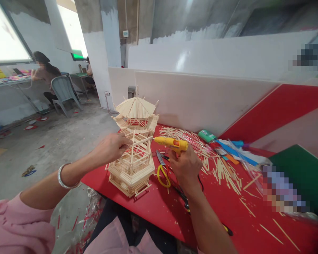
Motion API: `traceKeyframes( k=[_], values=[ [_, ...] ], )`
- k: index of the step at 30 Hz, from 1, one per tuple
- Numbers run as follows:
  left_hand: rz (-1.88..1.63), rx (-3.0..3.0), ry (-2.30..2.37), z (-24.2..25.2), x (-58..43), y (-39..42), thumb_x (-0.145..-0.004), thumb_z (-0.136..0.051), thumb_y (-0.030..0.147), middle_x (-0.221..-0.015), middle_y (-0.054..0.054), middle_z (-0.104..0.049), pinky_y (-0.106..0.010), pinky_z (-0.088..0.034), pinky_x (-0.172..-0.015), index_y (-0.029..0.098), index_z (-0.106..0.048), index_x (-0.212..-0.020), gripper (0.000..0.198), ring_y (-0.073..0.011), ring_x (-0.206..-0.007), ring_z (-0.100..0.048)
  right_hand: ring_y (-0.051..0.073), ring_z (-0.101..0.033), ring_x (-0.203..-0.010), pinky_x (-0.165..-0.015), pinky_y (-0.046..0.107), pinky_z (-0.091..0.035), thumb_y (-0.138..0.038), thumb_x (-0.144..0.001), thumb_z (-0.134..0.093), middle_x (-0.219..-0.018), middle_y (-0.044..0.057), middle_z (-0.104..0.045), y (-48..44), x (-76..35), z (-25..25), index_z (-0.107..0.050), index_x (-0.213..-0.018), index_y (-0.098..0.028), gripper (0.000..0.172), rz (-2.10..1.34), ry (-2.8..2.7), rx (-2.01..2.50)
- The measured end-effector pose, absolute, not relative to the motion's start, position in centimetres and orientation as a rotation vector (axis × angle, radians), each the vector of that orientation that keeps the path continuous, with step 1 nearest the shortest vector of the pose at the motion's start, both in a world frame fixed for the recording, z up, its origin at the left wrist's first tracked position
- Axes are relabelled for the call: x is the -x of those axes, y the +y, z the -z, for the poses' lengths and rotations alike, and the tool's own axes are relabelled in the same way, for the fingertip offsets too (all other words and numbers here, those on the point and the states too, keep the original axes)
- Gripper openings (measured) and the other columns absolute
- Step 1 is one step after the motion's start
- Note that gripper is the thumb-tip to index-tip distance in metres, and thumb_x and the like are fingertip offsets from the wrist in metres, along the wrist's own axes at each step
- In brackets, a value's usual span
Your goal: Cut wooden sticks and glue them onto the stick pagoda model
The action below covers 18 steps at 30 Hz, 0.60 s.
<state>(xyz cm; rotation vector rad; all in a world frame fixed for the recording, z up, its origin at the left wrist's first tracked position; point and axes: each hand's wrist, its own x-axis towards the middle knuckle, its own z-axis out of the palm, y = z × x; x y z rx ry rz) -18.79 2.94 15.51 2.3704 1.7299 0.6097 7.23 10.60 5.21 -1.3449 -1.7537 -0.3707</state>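
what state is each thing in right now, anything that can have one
glue gun: gripped in the right hand, nozzle toward the stick frame; on or off can't be told
stick frame: upright, open lattice
left hand: fingers at the frame, grip partly hidden
stick roof: covered with close-laid sticks
scissors: lying on the red table
loose sticks: scattered
chair: upright

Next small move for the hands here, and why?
Probably dab glue on the end of the pale stick: the left hand seems to pinch it at the stick tower, and the right hand holds the yellow glue gun, nozzle pointing at that end. Whether they touch is unclear.
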Motion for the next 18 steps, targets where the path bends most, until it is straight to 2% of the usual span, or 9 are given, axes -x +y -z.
traceKeyframes(
  k=[4,6,10,13,15,18],
  values=[
    [-0.620,-2.353,1.733,-15.4,18.8,3.0,-0.088,-0.050,0.020,-0.069,-0.003,-0.062,-0.025,-0.037,-0.059,0.019,-0.075,-0.087,0.025,-0.0122,-0.063,-0.054,0.016,-0.041,-0.058,-0.055,0.030,-0.022,-0.037,-0.084,-0.058,-0.070,0.002,-0.052,10.8,-7.3,-5.2,-0.055,-0.083,-0.020,0.018,0.308,-1.719,1.338],
    [-0.627,-2.348,1.733,-15.4,18.9,3.0,-0.088,-0.051,0.020,-0.068,-0.003,-0.062,-0.025,-0.037,-0.059,0.019,-0.075,-0.086,0.024,-0.0121,-0.062,-0.054,0.017,-0.045,-0.060,-0.055,0.030,-0.025,-0.044,-0.083,-0.059,-0.073,0.003,-0.056,11.0,-7.3,-5.4,-0.057,-0.084,-0.020,0.025,0.181,-1.713,1.363],
    [-0.637,-2.341,1.730,-15.5,18.9,2.8,-0.089,-0.053,0.023,-0.071,-0.004,-0.065,-0.025,-0.039,-0.060,0.019,-0.075,-0.086,0.023,-0.0113,-0.061,-0.054,0.020,-0.053,-0.065,-0.056,0.030,-0.035,-0.064,-0.072,-0.065,-0.075,0.005,-0.062,10.9,-7.8,-6.5,-0.061,-0.088,-0.019,0.048,-0.420,-1.722,1.432],
    [-0.664,-2.321,1.727,-15.5,19.1,2.6,-0.090,-0.054,0.027,-0.081,-0.005,-0.070,-0.024,-0.041,-0.062,0.019,-0.076,-0.089,0.023,-0.0112,-0.064,-0.056,0.017,-0.053,-0.061,-0.056,0.029,-0.039,-0.066,-0.076,-0.060,-0.073,0.003,-0.063,10.0,-9.9,-7.3,-0.062,-0.090,-0.018,0.049,-0.824,-1.752,1.350],
    [-0.692,-2.324,1.738,-15.6,19.4,2.5,-0.090,-0.055,0.032,-0.085,-0.005,-0.071,-0.024,-0.041,-0.062,0.019,-0.077,-0.092,0.025,-0.0112,-0.064,-0.056,0.014,-0.049,-0.057,-0.054,0.028,-0.039,-0.067,-0.078,-0.056,-0.065,0.000,-0.058,8.9,-12.6,-7.5,-0.062,-0.084,-0.019,0.049,-0.899,-1.750,1.377],
    [-0.727,-2.348,1.743,-15.7,20.3,2.6,-0.089,-0.055,0.037,-0.087,-0.005,-0.071,-0.026,-0.042,-0.062,0.020,-0.077,-0.094,0.028,-0.0126,-0.065,-0.057,0.013,-0.047,-0.054,-0.053,0.027,-0.038,-0.070,-0.076,-0.057,-0.057,-0.002,-0.051,6.7,-17.9,-6.7,-0.057,-0.072,-0.020,0.050,-0.812,-1.716,1.569]
  ],
)
